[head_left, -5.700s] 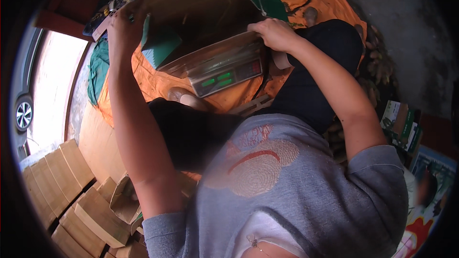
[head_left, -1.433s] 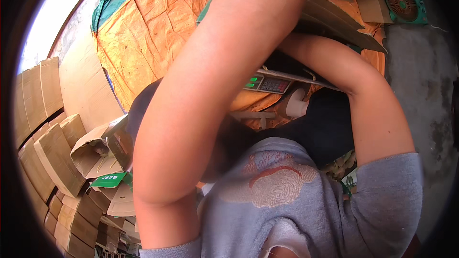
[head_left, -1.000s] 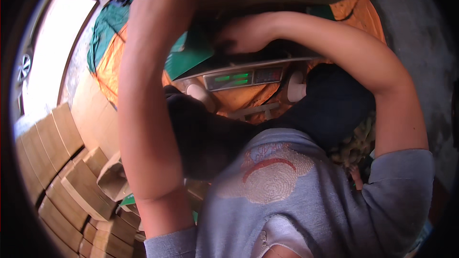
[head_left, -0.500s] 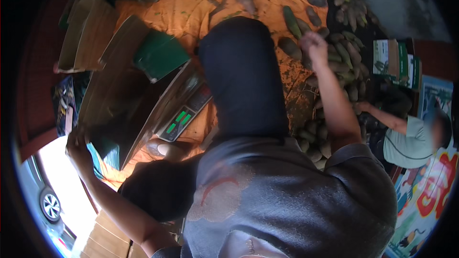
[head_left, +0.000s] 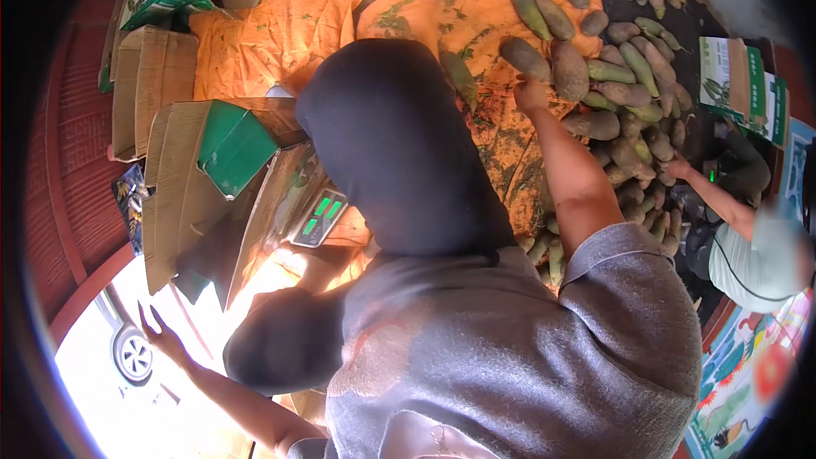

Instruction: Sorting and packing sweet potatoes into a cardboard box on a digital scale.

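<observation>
My right hand is stretched out ahead of me onto the orange sheet, its fingers curled down against a large brown tuber at the near edge of the heap of tubers; whether they have closed around it I cannot tell. That tuber lies just beyond my fingertips, touching them, with a fatter one right beside it on the outer side. Further out that way the heap is packed tight, and another person's hand reaches into it. Inward of my right hand the sheet is barer, up to my dark-clad knee.

My left hand hangs low behind me over bright ground, fingers spread and holding nothing. Ahead of it stands an open cardboard box with green flaps, its edge near my fingertips, and a weighing scale with a green display just past the box.
</observation>
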`<state>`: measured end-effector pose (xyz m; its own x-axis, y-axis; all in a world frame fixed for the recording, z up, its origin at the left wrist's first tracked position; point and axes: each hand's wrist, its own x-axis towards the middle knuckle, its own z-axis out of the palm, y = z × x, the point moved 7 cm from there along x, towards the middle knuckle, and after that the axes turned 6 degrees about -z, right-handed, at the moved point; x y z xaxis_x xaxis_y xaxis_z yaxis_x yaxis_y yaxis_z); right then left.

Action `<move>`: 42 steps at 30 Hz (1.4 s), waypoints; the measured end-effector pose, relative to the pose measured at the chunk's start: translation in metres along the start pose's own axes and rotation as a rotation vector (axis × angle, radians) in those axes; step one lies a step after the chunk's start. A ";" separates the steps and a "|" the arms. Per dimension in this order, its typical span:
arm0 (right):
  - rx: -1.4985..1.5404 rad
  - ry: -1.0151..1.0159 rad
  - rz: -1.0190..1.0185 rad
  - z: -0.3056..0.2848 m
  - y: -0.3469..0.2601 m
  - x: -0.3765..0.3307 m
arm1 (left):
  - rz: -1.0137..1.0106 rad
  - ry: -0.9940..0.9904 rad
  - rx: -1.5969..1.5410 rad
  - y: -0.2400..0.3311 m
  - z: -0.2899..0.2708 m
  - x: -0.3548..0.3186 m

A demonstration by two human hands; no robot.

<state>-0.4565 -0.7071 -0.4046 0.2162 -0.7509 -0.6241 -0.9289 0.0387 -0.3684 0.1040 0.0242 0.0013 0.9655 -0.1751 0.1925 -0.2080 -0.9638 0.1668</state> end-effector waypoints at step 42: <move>0.198 0.286 -0.304 -0.083 -0.029 -0.024 | 0.055 0.106 -0.553 0.043 -0.017 0.027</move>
<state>-0.4600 -0.7452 -0.3216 0.3530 -0.8981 -0.2623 -0.7548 -0.1077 -0.6471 0.1190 -0.0183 0.0297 0.9360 -0.1732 0.3063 -0.3357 -0.7004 0.6299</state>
